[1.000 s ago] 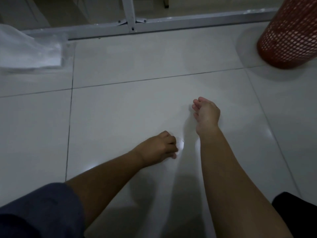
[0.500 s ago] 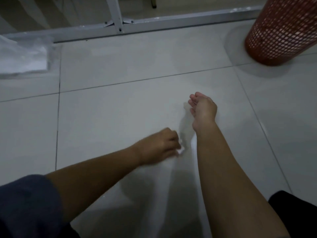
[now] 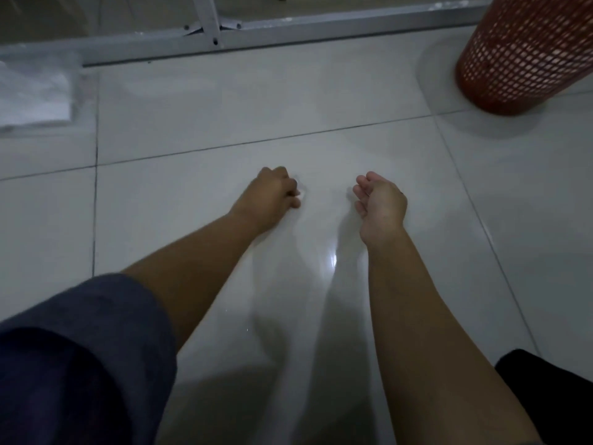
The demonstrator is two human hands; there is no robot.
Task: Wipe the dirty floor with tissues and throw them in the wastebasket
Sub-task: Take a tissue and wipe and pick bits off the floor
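While left hand (image 3: 272, 194) seemingly fists tissue (image 3: 298, 194) on floor (image 3: 192, 123), right hand (image 3: 380, 203) hovers loosely cupped.

Tissue (image 3: 301, 194) mostly hidden in left grip (image 3: 272, 194)

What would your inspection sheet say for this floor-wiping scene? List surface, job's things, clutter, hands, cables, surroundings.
Surface: glossy pale tile floor, dark grout lines.
Job's things: small white tissue in the left hand; red mesh wastebasket at upper right.
Clutter: white plastic-wrapped pack at left.
Hands: left hand curled on the tissue at floor level; right hand loosely curled, holding nothing.
Cables: nothing seen.
Surroundings: grey metal frame along the far edge.
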